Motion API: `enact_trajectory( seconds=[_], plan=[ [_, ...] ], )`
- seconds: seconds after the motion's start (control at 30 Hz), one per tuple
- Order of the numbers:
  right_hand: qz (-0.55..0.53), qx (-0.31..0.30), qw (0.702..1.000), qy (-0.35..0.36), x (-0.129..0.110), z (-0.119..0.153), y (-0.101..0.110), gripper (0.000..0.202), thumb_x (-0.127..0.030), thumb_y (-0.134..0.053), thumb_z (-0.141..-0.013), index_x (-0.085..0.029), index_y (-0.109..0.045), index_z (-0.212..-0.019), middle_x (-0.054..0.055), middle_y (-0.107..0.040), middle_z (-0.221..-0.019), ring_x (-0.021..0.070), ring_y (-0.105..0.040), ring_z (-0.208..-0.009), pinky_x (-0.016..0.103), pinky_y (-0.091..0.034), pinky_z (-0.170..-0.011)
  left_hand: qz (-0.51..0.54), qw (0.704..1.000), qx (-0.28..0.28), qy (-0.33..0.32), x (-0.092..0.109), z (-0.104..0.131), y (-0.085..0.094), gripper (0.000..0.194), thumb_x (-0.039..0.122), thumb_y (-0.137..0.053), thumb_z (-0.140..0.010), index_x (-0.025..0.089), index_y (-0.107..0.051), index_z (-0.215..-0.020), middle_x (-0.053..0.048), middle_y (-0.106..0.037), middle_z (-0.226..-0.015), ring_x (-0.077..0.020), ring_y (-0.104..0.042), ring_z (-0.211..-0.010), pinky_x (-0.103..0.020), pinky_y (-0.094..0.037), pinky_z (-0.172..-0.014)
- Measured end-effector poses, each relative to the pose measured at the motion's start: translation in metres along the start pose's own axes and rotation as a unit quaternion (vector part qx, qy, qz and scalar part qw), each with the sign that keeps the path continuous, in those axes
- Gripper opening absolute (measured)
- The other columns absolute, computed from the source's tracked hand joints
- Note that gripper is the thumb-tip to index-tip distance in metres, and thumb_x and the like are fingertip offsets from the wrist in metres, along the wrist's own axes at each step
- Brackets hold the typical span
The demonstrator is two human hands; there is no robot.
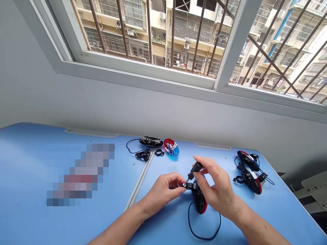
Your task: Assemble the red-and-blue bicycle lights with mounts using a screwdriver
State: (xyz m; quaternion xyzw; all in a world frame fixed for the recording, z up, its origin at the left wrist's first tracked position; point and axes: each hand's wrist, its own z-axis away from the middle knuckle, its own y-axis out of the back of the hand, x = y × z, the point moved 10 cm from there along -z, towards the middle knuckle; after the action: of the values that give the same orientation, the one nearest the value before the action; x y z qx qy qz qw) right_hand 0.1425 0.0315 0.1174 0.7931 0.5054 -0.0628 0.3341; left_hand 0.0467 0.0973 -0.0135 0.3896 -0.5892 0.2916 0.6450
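Observation:
My right hand (216, 185) is closed around the black handle of a short screwdriver (196, 169), whose metal shaft points down and left. The tip meets a small black clamp (189, 186) at its screw end. My left hand (166, 190) pinches that clamp end between thumb and fingers. The clamp is on an oval black device (199, 201) with a red end, partly hidden behind my right hand. A black cable (204, 239) loops from the device over the blue table (163, 224).
A black oval shell (151, 141), a red-and-blue cover (171, 147), a ring clamp (159, 152) and a small black wired part (143, 155) lie toward the wall. At right sit two assembled oval devices (251, 178). A pixelated object (81, 173) lies at left, below the barred window (148, 68).

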Motion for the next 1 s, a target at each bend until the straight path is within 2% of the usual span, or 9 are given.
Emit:
enact_trajectory(
  seconds=[0.13, 0.23, 0.43, 0.53, 0.73, 0.87, 1.0],
  plan=[
    [0.011, 0.015, 1.000, 0.003, 0.000, 0.001, 0.003, 0.051, -0.003, -0.050, -0.085, -0.024, -0.041, -0.131, 0.005, -0.061, -0.092, 0.0156, -0.058, -0.076, 0.029, -0.055, -0.063, -0.061, 0.998, 0.017, -0.026, 0.006, 0.002, 0.001, 0.009, 0.022, -0.058, -0.071, 0.017, -0.065, -0.073, -0.002, -0.065, -0.074, -0.0176, -0.057, -0.071, -0.026, -0.044, -0.067],
    [0.007, -0.002, 1.000, 0.007, -0.003, 0.001, -0.001, 0.048, -0.005, -0.050, -0.085, -0.024, -0.043, -0.128, 0.005, -0.062, -0.092, 0.0157, -0.058, -0.077, 0.029, -0.055, -0.062, -0.100, 0.993, 0.025, -0.052, 0.014, 0.002, 0.002, 0.013, 0.023, -0.056, -0.073, 0.018, -0.068, -0.074, -0.002, -0.069, -0.076, -0.0186, -0.059, -0.073, -0.027, -0.045, -0.068],
    [0.032, 0.015, 0.999, 0.015, -0.004, -0.002, 0.001, 0.035, -0.015, -0.058, -0.085, -0.026, -0.050, -0.117, 0.003, -0.061, -0.085, 0.0162, -0.056, -0.072, 0.028, -0.053, -0.056, -0.106, 0.992, 0.031, -0.066, 0.021, 0.005, 0.001, 0.016, 0.023, -0.056, -0.075, 0.018, -0.071, -0.073, -0.003, -0.071, -0.075, -0.0191, -0.061, -0.073, -0.027, -0.045, -0.070],
    [0.001, 0.007, 1.000, -0.004, 0.002, -0.003, 0.003, 0.037, -0.011, -0.054, -0.085, -0.026, -0.051, -0.119, 0.003, -0.060, -0.085, 0.0152, -0.056, -0.072, 0.026, -0.054, -0.057, -0.105, 0.992, 0.035, -0.062, 0.020, 0.005, 0.002, 0.015, 0.024, -0.058, -0.073, 0.018, -0.071, -0.072, -0.002, -0.071, -0.074, -0.0185, -0.060, -0.071, -0.027, -0.045, -0.069],
    [-0.062, -0.070, 0.996, -0.008, 0.003, -0.006, -0.005, 0.047, -0.007, -0.044, -0.087, -0.028, -0.046, -0.129, 0.005, -0.065, -0.101, 0.0169, -0.061, -0.091, 0.028, -0.056, -0.065, -0.076, 0.996, 0.021, -0.047, 0.012, 0.003, 0.000, 0.014, 0.025, -0.059, -0.073, 0.017, -0.070, -0.074, -0.003, -0.069, -0.076, -0.0192, -0.058, -0.073, -0.028, -0.045, -0.070],
    [-0.062, -0.061, 0.996, -0.019, 0.004, -0.006, -0.005, 0.045, -0.010, -0.049, -0.086, -0.027, -0.047, -0.127, 0.005, -0.064, -0.101, 0.0170, -0.061, -0.090, 0.029, -0.056, -0.065, -0.019, 0.999, -0.003, -0.039, 0.007, 0.003, -0.005, 0.010, 0.024, -0.059, -0.072, 0.017, -0.066, -0.073, -0.001, -0.064, -0.074, -0.0173, -0.054, -0.071, -0.027, -0.043, -0.067],
    [-0.063, -0.042, 0.996, -0.051, 0.015, -0.005, -0.003, 0.042, -0.011, -0.052, -0.084, -0.027, -0.050, -0.123, 0.004, -0.061, -0.097, 0.0154, -0.059, -0.084, 0.027, -0.055, -0.062, 0.071, 0.996, -0.055, -0.027, 0.007, 0.003, -0.015, 0.009, 0.025, -0.062, -0.073, 0.016, -0.063, -0.077, -0.001, -0.060, -0.077, -0.0164, -0.052, -0.074, -0.027, -0.042, -0.069]
  ],
)
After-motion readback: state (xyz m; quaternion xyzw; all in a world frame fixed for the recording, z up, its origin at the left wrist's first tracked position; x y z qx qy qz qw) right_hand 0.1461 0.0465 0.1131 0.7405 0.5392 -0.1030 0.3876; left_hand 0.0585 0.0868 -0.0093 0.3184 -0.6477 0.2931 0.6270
